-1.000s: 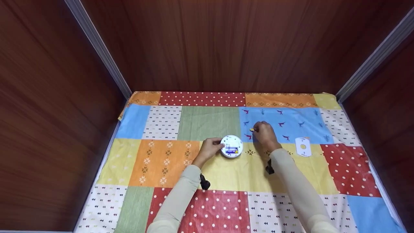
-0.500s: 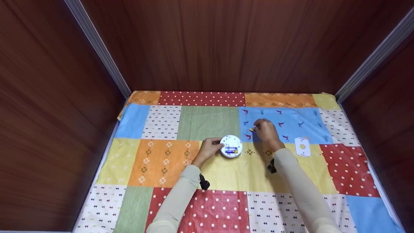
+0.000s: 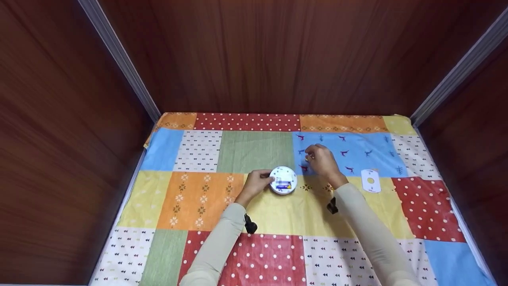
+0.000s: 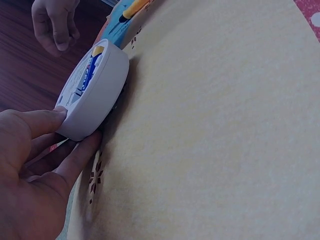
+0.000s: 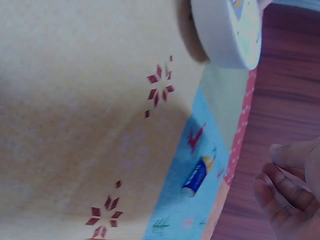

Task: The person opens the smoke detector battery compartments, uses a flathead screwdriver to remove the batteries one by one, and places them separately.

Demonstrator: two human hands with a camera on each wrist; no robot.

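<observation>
A white round smoke alarm (image 3: 283,174) is tilted up on edge over the yellow patch. My left hand (image 3: 257,184) grips its left rim, thumb on the face and fingers beneath. One blue battery with a gold end (image 4: 90,70) sits in its compartment. A second blue-and-gold battery (image 5: 197,176) lies on the blue patch. Above that one hovers my right hand (image 3: 323,162), fingers loosely curled with nothing between them in the right wrist view (image 5: 292,187). In the head view the right fingers hide most of the loose battery.
A white mounting plate (image 3: 371,186) with a round hole lies to the right of my right hand. A patchwork cloth (image 3: 274,214) covers the table. Dark wood panels (image 3: 254,55) stand behind and at both sides.
My right hand has shifted slightly up and to the left, now covering more of the loose battery in the head view. The left hand and smoke alarm have hardly moved.
</observation>
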